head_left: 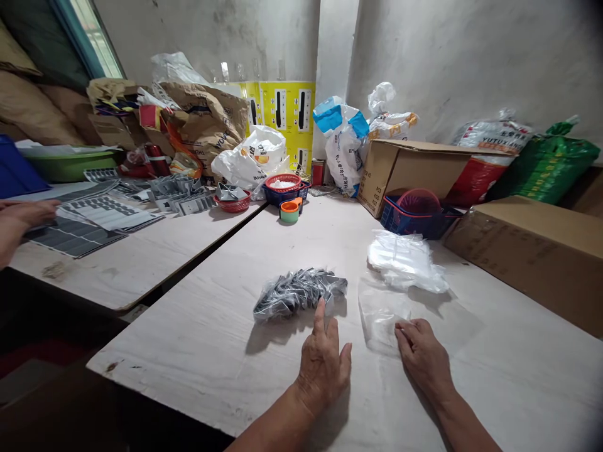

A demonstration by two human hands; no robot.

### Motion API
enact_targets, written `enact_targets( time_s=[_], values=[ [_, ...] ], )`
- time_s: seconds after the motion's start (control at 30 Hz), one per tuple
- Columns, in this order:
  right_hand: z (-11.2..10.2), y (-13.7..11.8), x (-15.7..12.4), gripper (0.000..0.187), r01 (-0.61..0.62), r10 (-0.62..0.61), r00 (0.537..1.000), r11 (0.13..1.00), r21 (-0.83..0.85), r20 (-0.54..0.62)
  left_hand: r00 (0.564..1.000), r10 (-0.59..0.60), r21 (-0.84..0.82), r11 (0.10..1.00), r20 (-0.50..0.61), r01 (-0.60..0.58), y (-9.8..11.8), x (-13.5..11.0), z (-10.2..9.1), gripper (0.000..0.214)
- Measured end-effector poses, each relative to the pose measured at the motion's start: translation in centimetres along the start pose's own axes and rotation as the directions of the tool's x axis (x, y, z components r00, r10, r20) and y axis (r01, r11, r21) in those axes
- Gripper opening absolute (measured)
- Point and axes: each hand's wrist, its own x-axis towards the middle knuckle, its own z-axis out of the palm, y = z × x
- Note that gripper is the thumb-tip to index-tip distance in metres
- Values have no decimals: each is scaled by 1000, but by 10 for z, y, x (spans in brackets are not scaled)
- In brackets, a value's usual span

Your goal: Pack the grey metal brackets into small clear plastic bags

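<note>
A clear plastic bag packed with grey-and-black folded pieces (299, 294) lies on the pale wooden table (198, 376) in front of me. My left hand (323, 364) rests flat on the table, its raised index fingertip at the bag's lower edge. My right hand (421, 358) lies on a flat, clear plastic bag (379, 320), with its fingers at the bag's right side. Just above that, a crumpled heap of white translucent plastic (405, 262) sits on the table.
A co-worker's hand (23, 220) lies near grey printed sheets (101, 216) on a second table at the left. A cardboard box (527, 257) stands at the right edge, with a blue basket (414, 216) and an open carton (414, 169) behind. A gap separates the tables.
</note>
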Motion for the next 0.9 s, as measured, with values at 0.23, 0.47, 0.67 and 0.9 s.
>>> enact_targets(
  time_s=[0.23, 0.47, 0.67, 0.9],
  values=[
    [-1, 0, 0, 30, 6, -5, 1000, 1000, -29, 12, 1000, -17, 2, 1000, 0, 17, -1, -1, 0, 37],
    [0, 1, 0, 30, -2, 2, 1000, 1000, -26, 12, 1000, -12, -22, 1000, -19, 12, -1, -2, 0, 36],
    [-3, -2, 0, 30, -8, 8, 1000, 1000, -9, 21, 993, -82, -50, 996, -80, 78, -4, -3, 3, 43],
    [-4, -2, 0, 30, -7, 8, 1000, 1000, -13, 9, 991, -95, -66, 994, -93, 89, -5, -1, 2, 57]
  ],
)
